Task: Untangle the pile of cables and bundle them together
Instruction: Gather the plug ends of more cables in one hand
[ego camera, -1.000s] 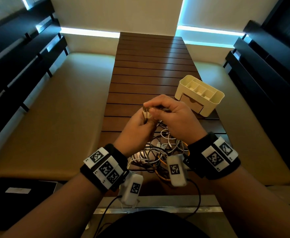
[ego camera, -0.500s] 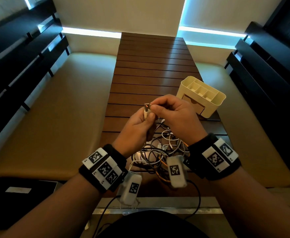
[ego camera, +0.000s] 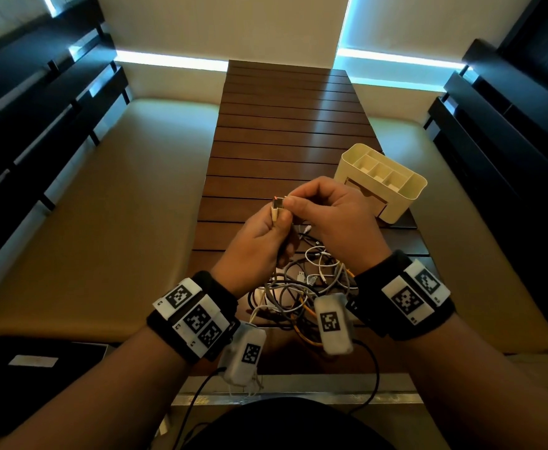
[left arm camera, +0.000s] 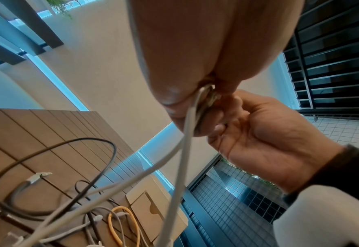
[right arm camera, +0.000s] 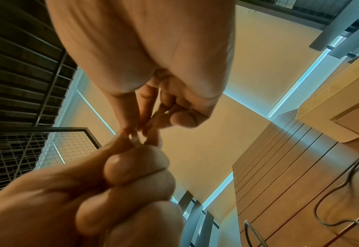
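I hold both hands up together over the near end of the slatted wooden worktop [ego camera: 285, 131]. My left hand [ego camera: 256, 245] grips a pale cable [left arm camera: 180, 167] just below its plug [ego camera: 275, 211], fingers curled round it, with the plug standing upright above my fist. My right hand [ego camera: 337, 219] pinches the tip of that plug between thumb and forefinger. The cable hangs from my left hand down into the pile of cables [ego camera: 301, 287], a tangle of white, grey, black and orange lying on the worktop just beneath my wrists. A cream organiser box [ego camera: 396, 203] stands to the right, just beyond my right hand. The only markings are black-and-white square codes on my wristbands [ego camera: 194, 316]; no readable writing shows.
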Demonstrator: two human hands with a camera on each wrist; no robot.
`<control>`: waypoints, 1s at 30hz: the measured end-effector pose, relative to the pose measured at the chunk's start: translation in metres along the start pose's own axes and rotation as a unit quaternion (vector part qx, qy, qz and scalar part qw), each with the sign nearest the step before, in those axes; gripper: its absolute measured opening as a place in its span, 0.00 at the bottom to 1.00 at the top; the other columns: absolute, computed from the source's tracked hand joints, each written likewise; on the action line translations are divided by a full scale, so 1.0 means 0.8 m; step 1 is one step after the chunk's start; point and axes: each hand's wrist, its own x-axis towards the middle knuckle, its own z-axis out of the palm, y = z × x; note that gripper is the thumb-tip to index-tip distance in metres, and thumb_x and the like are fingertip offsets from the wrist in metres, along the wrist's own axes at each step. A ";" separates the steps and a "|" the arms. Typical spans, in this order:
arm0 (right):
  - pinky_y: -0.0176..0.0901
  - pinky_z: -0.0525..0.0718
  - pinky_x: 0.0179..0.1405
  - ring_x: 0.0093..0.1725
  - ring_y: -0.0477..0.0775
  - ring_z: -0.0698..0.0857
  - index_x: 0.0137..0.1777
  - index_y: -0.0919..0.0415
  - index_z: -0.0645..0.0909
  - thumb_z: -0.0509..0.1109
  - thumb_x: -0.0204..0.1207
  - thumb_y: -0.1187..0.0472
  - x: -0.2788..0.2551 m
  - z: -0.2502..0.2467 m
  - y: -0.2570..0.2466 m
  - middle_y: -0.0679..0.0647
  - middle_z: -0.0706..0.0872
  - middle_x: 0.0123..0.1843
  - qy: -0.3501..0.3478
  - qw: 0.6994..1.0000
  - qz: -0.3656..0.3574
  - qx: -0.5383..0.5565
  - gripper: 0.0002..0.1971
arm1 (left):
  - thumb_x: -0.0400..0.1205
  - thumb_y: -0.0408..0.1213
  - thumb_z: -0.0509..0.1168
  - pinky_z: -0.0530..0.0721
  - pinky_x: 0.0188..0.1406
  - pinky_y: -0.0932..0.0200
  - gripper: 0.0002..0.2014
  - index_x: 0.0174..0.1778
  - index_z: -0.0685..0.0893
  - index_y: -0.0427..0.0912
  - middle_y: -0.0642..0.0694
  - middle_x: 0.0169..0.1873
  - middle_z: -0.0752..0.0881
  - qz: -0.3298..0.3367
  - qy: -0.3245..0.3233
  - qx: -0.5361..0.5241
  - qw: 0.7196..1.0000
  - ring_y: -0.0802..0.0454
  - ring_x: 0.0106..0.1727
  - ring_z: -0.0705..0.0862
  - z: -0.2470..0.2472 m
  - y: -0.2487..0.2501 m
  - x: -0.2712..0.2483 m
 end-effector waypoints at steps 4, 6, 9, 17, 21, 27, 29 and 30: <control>0.51 0.89 0.51 0.47 0.55 0.90 0.46 0.56 0.88 0.76 0.76 0.63 0.003 -0.004 0.004 0.54 0.91 0.44 -0.025 0.999 -0.002 0.025 0.02 | 0.89 0.45 0.51 0.69 0.21 0.62 0.10 0.53 0.75 0.45 0.50 0.25 0.71 0.001 -0.044 -0.033 0.998 0.58 0.23 0.68 0.000 0.000 0.002; 0.49 0.89 0.51 0.48 0.55 0.90 0.47 0.59 0.88 0.76 0.76 0.64 0.004 -0.007 0.004 0.56 0.91 0.45 -0.036 0.999 0.001 0.034 0.02 | 0.88 0.41 0.52 0.65 0.20 0.62 0.09 0.57 0.76 0.49 0.49 0.24 0.68 -0.001 -0.062 -0.059 0.996 0.57 0.22 0.65 0.001 0.002 0.003; 0.53 0.89 0.56 0.53 0.58 0.90 0.48 0.64 0.86 0.75 0.75 0.68 0.004 -0.009 0.002 0.61 0.90 0.52 -0.056 0.995 0.012 0.076 0.03 | 0.88 0.41 0.52 0.64 0.20 0.63 0.07 0.53 0.75 0.47 0.49 0.24 0.69 -0.013 -0.077 -0.077 0.994 0.59 0.22 0.65 0.001 0.003 0.002; 0.59 0.90 0.53 0.49 0.64 0.91 0.44 0.67 0.83 0.75 0.74 0.72 0.003 -0.009 0.001 0.63 0.91 0.50 -0.066 0.992 0.029 0.106 0.04 | 0.87 0.49 0.54 0.82 0.28 0.60 0.20 0.69 0.74 0.41 0.39 0.33 0.85 -0.035 -0.079 -0.015 0.996 0.50 0.27 0.83 0.000 -0.001 0.000; 0.57 0.90 0.52 0.52 0.61 0.91 0.48 0.64 0.84 0.75 0.76 0.69 -0.003 -0.003 0.005 0.60 0.91 0.52 -0.019 0.993 0.010 0.113 0.03 | 0.86 0.47 0.54 0.78 0.26 0.63 0.15 0.47 0.78 0.40 0.46 0.27 0.82 -0.012 -0.019 0.043 0.999 0.54 0.25 0.79 0.002 0.000 0.001; 0.49 0.86 0.48 0.41 0.55 0.87 0.57 0.66 0.79 0.69 0.78 0.57 -0.025 0.017 0.029 0.56 0.87 0.40 -0.103 0.944 0.142 0.279 0.13 | 0.88 0.46 0.52 0.77 0.27 0.61 0.14 0.45 0.78 0.42 0.50 0.26 0.80 -0.005 0.028 -0.012 1.000 0.54 0.26 0.76 -0.011 0.008 0.006; 0.47 0.85 0.48 0.40 0.51 0.87 0.55 0.65 0.79 0.67 0.77 0.56 -0.029 0.019 0.036 0.52 0.86 0.37 -0.126 0.941 0.148 0.278 0.13 | 0.85 0.49 0.53 0.79 0.28 0.60 0.16 0.45 0.77 0.40 0.49 0.26 0.81 -0.005 0.023 -0.025 0.999 0.52 0.26 0.77 -0.015 0.009 0.007; 0.46 0.85 0.48 0.40 0.51 0.87 0.55 0.64 0.79 0.67 0.76 0.56 -0.029 0.016 0.036 0.51 0.86 0.37 -0.136 0.944 0.142 0.265 0.13 | 0.85 0.50 0.53 0.80 0.29 0.59 0.16 0.45 0.77 0.40 0.49 0.26 0.81 -0.004 0.020 -0.025 0.999 0.51 0.26 0.78 -0.016 0.009 0.006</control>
